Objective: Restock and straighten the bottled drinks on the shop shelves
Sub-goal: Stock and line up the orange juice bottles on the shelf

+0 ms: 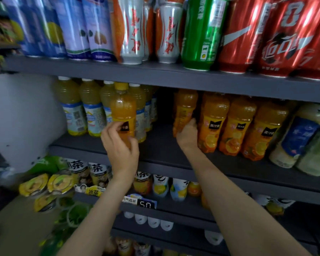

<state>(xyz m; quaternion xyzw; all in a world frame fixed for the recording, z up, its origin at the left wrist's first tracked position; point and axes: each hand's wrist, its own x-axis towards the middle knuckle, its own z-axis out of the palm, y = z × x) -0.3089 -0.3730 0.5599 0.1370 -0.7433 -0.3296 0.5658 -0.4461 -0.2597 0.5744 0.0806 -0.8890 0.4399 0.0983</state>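
Orange juice bottle (123, 115) being gripped low by the left hand (121, 145), second orange bottle (184, 109) being clasped by the right hand (187, 135), grey shelf (161, 143) beneath.

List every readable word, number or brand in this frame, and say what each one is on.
"5.0": price tag on the lower shelf edge.
"茶": tea bottle labels on the lower shelf.
"冰茶": yellow strip under those bottles.
"美汁源": black patch on the orange juice bottles.
Red cans, top shelf: large white script, too distorted to quote.
All other labels: too blurred or small.
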